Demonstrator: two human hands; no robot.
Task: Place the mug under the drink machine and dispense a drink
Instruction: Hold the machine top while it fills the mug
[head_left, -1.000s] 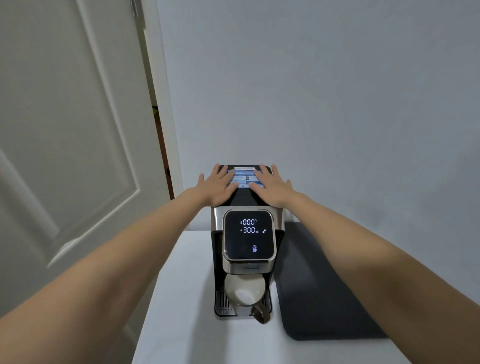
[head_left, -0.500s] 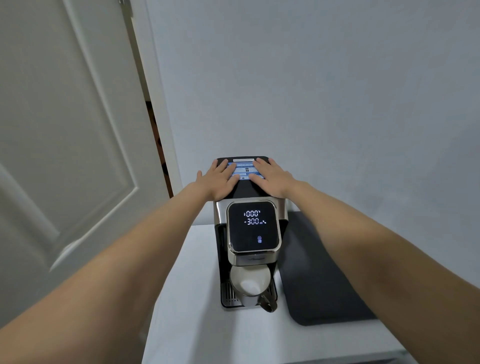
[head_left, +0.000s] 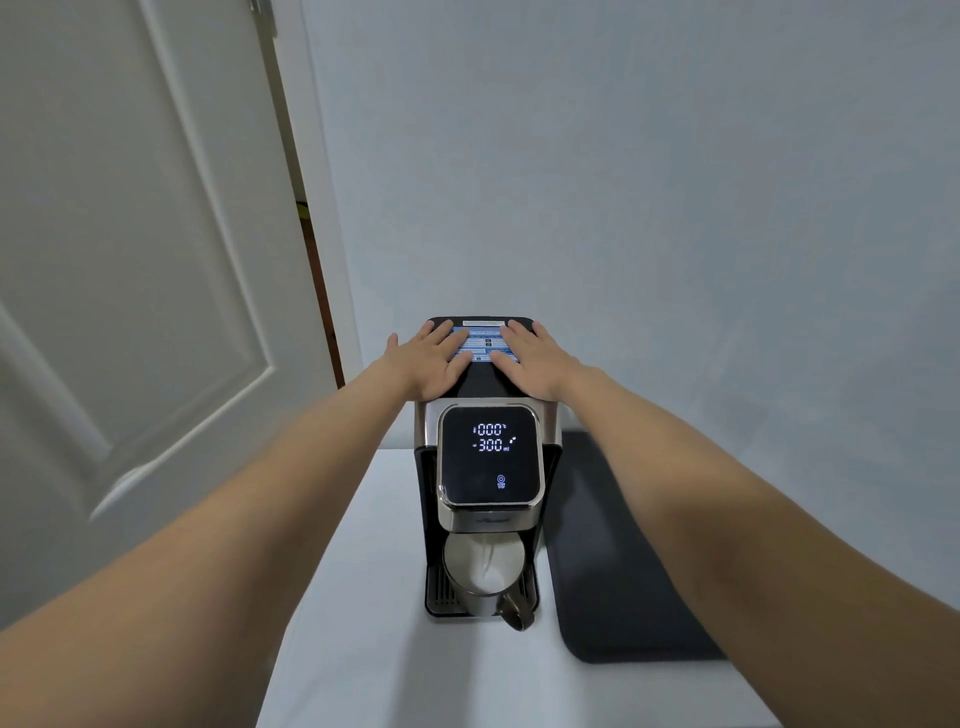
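- Since the earlier frames a thin stream of liquid has begun to fall into the mug (head_left: 480, 571); both hands have stayed flat on the drink machine (head_left: 488, 467), and the view has shifted only a little.
- The mug stands upright on the drink machine's drip tray (head_left: 441, 597), directly below the spout housing, with its dark handle (head_left: 517, 616) pointing out over the tray's front edge.
- The mug is at the near, low end of the drink machine, well apart from both hands, which are at its far top end.
- The left hand (head_left: 426, 361) lies palm down on the left of the drink machine's top, fingers spread and holding nothing.
- The right hand (head_left: 530, 358) lies palm down on the right of the top, fingers spread and holding nothing; a blue label (head_left: 483, 343) shows between the two hands.
- The drink machine's dark screen (head_left: 488, 454), nearer than the hands, reads 000 and 300 ml.
- The drink machine stands on a white table (head_left: 363, 597).
- A dark mat (head_left: 613, 571) lies on the table just to the right of the drink machine.
- A white door (head_left: 130, 260) is to the left of the drink machine, and a pale wall (head_left: 623, 182) rises behind it.
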